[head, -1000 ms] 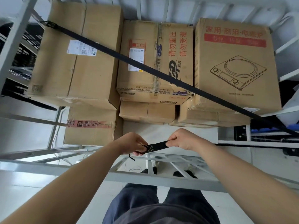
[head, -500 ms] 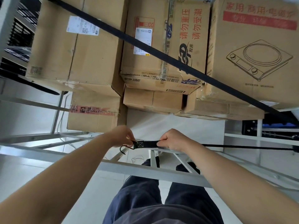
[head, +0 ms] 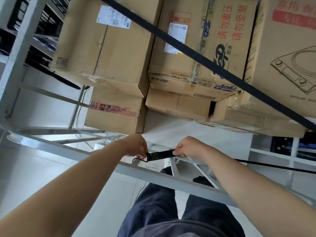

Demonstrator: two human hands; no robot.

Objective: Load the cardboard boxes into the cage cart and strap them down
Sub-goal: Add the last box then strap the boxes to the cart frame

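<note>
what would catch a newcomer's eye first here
The stacked boxes fill the top of the view, with a black strap running diagonally across them. Lower, at the centre, the left hand and right hand hold the end of a second strap stretched between them above the cart's rail. A hook hangs at the left hand.

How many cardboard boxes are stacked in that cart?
6: top row, plain brown box left, red-lettered box middle, cooktop-drawing box right; beneath them, red-taped box left, small box middle, flat box right. More may hide behind.
</note>
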